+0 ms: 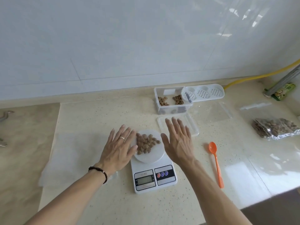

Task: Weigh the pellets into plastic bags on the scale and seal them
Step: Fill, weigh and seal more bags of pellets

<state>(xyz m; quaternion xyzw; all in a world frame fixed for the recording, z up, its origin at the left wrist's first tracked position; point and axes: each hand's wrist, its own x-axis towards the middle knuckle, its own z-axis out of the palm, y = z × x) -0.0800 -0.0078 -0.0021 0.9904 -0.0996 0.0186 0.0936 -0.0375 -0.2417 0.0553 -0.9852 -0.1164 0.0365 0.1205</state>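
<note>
Forearms come in from the bottom edge; both hands are flat w/ fingers spread, holding nothing. Pellets (146,143) sit in a pile on the round pan of the scale (154,176), apparently inside a clear bag, tho the film is hard to make out. Left hand (119,147) touches the pile's left edge; right hand (177,141) hovers just beside it on the right, so the pile lies between them, left nearer. Pile runs roughly front-to-back. Outward on the surface: orange spoon (215,161) to the right, pellet container (172,99) behind, filled bag (274,128) far right.
</note>
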